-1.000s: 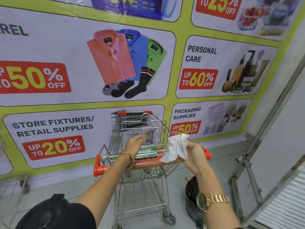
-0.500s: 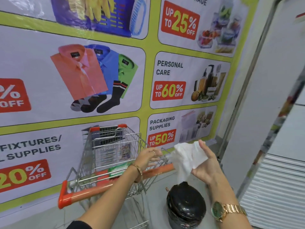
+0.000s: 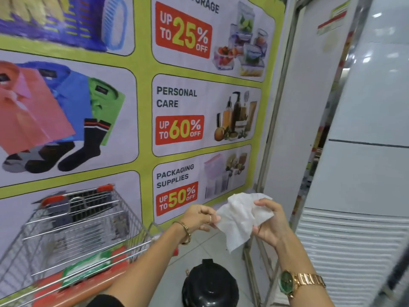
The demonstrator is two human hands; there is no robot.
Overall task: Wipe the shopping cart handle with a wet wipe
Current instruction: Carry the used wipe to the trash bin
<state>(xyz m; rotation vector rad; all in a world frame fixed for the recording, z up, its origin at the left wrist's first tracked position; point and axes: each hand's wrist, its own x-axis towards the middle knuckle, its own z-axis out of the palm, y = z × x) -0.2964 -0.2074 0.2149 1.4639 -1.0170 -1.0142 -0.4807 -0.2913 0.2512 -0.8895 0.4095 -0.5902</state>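
A white wet wipe (image 3: 240, 218) hangs crumpled between both hands, to the right of the cart and above the floor. My left hand (image 3: 199, 218) pinches its left edge. Its right side is gripped by my right hand (image 3: 271, 226). The wire shopping cart (image 3: 73, 224) stands at the lower left, and its orange handle (image 3: 73, 291) runs along the bottom left, partly hidden by my left arm. A green wipe pack (image 3: 88, 270) lies in the cart just behind the handle.
A black lidded bin (image 3: 210, 286) stands on the floor below the hands. A large sale banner (image 3: 143, 107) covers the wall behind the cart. A metal frame (image 3: 256, 269) and a white ribbed panel (image 3: 349, 251) stand at the right.
The view has swung right, so the cart sits further left. My left hand left the cart's seat area and took hold of the wipe's left edge; both hands hold it off to the cart's right.
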